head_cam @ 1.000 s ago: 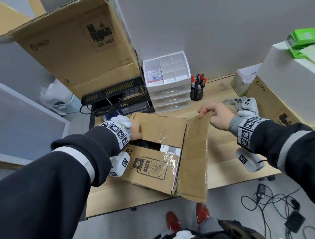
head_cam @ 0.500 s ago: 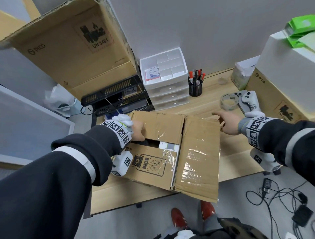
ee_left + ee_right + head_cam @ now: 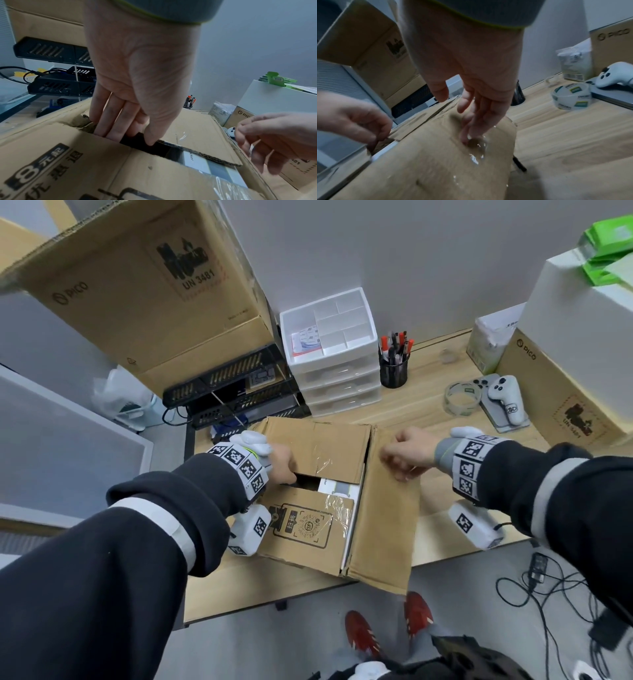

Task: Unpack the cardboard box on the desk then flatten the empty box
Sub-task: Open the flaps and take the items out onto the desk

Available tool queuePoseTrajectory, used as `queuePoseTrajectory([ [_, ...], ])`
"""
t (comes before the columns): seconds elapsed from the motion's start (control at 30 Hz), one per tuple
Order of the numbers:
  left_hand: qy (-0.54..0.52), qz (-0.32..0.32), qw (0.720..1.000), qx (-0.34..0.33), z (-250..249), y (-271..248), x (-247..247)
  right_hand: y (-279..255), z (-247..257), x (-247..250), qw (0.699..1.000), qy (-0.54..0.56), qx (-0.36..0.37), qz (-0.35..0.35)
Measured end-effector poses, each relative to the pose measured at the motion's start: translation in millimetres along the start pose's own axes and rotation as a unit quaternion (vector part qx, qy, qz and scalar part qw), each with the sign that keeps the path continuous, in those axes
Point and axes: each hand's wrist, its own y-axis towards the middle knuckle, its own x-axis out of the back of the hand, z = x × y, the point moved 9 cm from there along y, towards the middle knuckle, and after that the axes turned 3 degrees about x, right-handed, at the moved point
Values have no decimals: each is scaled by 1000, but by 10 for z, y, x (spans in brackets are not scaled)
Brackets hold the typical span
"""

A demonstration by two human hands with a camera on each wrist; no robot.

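The brown cardboard box (image 3: pixel 301 529) lies at the desk's front edge with its two inner flaps nearly shut. Its long right flap (image 3: pixel 383 529) is folded out, taped side up. My left hand (image 3: pixel 282 467) reaches into the gap between the inner flaps. Its fingers (image 3: pixel 106 125) dip under the edge and the thumb lies on the far flap (image 3: pixel 188 128), gripping it. My right hand (image 3: pixel 404 460) hovers over the right flap, fingers relaxed, fingertips (image 3: pixel 467 138) touching the tape. A white and grey item (image 3: pixel 205 163) shows through the gap.
Behind the box stand a white drawer unit (image 3: pixel 335 354), a pen cup (image 3: pixel 394 368) and black trays (image 3: pixel 233 392). A tape roll (image 3: pixel 460 398) and white controller (image 3: pixel 507 402) lie at right, by a PICO carton (image 3: pixel 555 398). A big carton (image 3: pixel 144 296) looms left.
My right hand swung the long right flap outward and down, let go of its edge, and moved back left over the flap. My left hand stayed at the gap.
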Motion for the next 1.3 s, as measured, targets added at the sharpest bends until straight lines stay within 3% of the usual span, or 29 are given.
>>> queuePoseTrajectory([
  [0.4,-55,-71,996,-3,136,-306,63,210,58,-347,1000,-3,-6,0],
  [0.63,-81,-101,992,4,455,-618,196,188,363,-323,984,-174,-39,12],
  [0.87,-144,-35,989,12,710,-863,183,59,971,-194,931,-355,1,-88],
  [1.1,-107,62,991,50,1068,-1092,-108,10,1305,-465,921,-383,51,-43],
  [1.3,-80,167,981,61,1244,-1068,-614,-4,1205,-630,926,-376,40,-8],
])
